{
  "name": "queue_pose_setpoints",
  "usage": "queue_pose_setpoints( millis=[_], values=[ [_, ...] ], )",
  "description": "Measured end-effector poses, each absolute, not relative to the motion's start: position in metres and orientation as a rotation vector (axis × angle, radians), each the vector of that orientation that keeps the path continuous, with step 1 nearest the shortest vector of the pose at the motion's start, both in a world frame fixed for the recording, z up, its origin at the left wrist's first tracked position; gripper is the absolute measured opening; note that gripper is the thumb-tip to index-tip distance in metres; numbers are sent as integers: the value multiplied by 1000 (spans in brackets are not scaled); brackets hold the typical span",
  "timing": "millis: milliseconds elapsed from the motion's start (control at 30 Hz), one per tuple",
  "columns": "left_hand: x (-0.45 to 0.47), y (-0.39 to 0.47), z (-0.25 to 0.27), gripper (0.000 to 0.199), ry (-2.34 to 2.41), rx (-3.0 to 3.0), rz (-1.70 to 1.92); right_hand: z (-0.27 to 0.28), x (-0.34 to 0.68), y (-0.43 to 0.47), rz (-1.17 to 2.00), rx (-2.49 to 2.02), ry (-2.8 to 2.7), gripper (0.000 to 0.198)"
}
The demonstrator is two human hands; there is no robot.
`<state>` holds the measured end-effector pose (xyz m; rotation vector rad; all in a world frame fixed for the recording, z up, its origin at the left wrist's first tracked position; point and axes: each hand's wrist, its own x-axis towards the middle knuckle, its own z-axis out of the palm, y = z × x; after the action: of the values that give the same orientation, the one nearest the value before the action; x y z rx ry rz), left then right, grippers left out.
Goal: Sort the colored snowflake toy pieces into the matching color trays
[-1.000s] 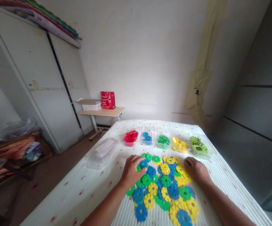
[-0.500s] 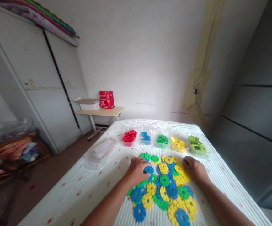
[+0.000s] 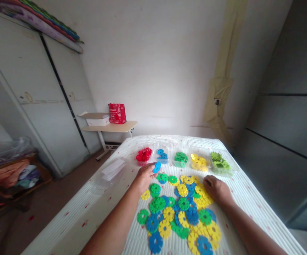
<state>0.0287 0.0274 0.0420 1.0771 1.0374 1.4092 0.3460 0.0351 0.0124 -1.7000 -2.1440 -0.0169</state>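
Note:
My left hand (image 3: 143,176) is raised in front of the clear boxes, its fingers closed on a blue notched disc (image 3: 157,167). At the right edge of a loose pile lies my right hand (image 3: 217,189), fingers curled in beside the yellow discs (image 3: 203,202); whatever is in them is hidden. The pile mixes yellow, green and blue notched discs, such as a green disc (image 3: 183,203) and a blue disc (image 3: 155,242). Behind it stand boxes of red pieces (image 3: 143,154), blue discs (image 3: 162,155), green discs (image 3: 181,158), yellow discs (image 3: 199,161) and light-green pieces (image 3: 219,161).
A clear plastic tray (image 3: 102,181) with white slips (image 3: 113,170) lies at the left of the quilted white cover (image 3: 89,216). Beyond it a small side table (image 3: 111,126) bears a red bag (image 3: 117,113) and a white box (image 3: 97,121). Wardrobe doors (image 3: 63,117) stand at the left.
My left hand has lifted the blue disc out of the pile and carried it up toward the boxes, uncovering green discs. My right hand has stayed at the pile's edge. The view has shifted slightly.

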Motion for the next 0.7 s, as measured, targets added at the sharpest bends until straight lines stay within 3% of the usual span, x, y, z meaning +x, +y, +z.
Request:
queue_pose_setpoints(
  millis=[233, 433, 533, 700],
  values=[
    [34, 84, 56, 41, 1255, 1166, 1567, 8, 346, 37, -54, -1674, -2118, 27],
    [43, 134, 63, 22, 1517, 1386, 1663, 6, 348, 38, -48, -1652, -2119, 28],
    [43, 131, 54, 14, 1625, 1517, 1667, 6, 348, 38, -22, -1650, -2113, 27],
    [35, 87, 36, 17, 1708, 1734, 1617, 5, 349, 39, -38, -1645, -2117, 27]
  ],
)
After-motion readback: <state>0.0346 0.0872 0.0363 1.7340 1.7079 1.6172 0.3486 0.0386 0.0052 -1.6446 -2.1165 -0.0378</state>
